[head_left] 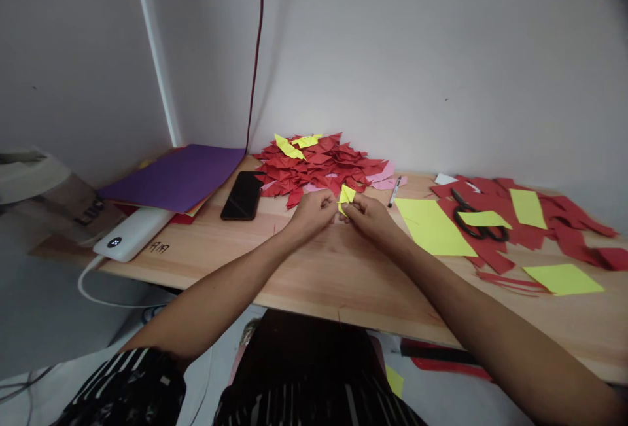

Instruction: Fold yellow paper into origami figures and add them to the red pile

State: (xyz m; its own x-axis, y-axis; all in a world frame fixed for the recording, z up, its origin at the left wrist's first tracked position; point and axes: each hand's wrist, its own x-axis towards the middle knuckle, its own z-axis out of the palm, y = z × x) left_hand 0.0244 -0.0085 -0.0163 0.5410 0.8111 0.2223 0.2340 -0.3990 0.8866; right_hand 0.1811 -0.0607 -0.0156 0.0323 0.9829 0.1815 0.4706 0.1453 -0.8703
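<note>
A small folded piece of yellow paper [347, 194] is between my two hands, just above the wooden table. My right hand [367, 211] pinches it from the right. My left hand [314, 209] has its fingers closed at the paper's left edge; how much of it they grip is partly hidden. Right behind the hands lies a heap of folded red paper pieces [318, 167], with yellow folded pieces [290, 147] on top and some pink paper [383, 176] at its edge.
Left stand a black phone [242, 195], purple sheets [179, 174] and a white power bank [132, 233] with a cable. Right lie a marker [394, 192], a yellow sheet [434, 226], black-handled scissors [478, 224], red scraps [527, 233] and yellow paper [564, 279]. A wall [392, 53] rises behind.
</note>
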